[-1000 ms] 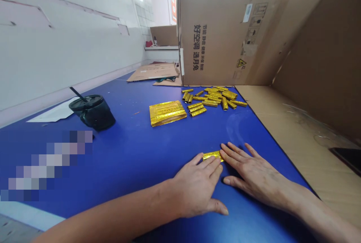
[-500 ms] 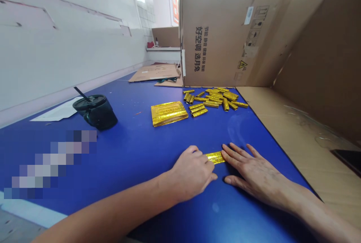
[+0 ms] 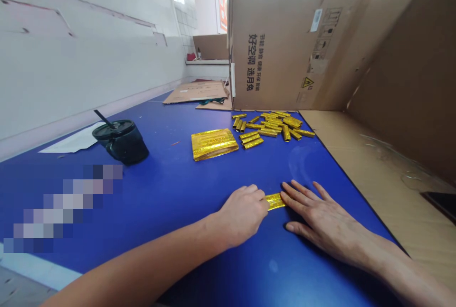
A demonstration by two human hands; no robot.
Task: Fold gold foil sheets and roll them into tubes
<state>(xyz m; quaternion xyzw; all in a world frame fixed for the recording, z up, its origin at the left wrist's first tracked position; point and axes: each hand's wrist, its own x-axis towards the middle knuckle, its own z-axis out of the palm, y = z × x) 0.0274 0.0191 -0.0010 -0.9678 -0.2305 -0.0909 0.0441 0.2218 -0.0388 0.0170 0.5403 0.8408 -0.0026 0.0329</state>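
A folded strip of gold foil paper (image 3: 275, 201) lies on the blue tabletop between my hands. My left hand (image 3: 244, 214) is closed over its left end, with the fingers curled, hiding that part. Stretched out flat, my right hand (image 3: 317, 212) has its fingertips on the strip's right end and its thumb apart below. Beyond my left hand sits a stack of flat gold foil paper sheets (image 3: 213, 144). Several gold foil paper rolls (image 3: 272, 124) lie in a loose pile farther back, a few side by side nearer the stack.
A dark lidded mug (image 3: 123, 143) with a straw stands at the left, beside a white sheet of paper (image 3: 69, 137). Large cardboard panels (image 3: 285, 27) stand upright along the back and right. Flat cardboard (image 3: 199, 91) lies at the far end, and a white wall (image 3: 89, 36) borders the left.
My left hand has curled in more tightly, its thumb no longer sticking out toward the right. The right hand stays flat in almost the same place.
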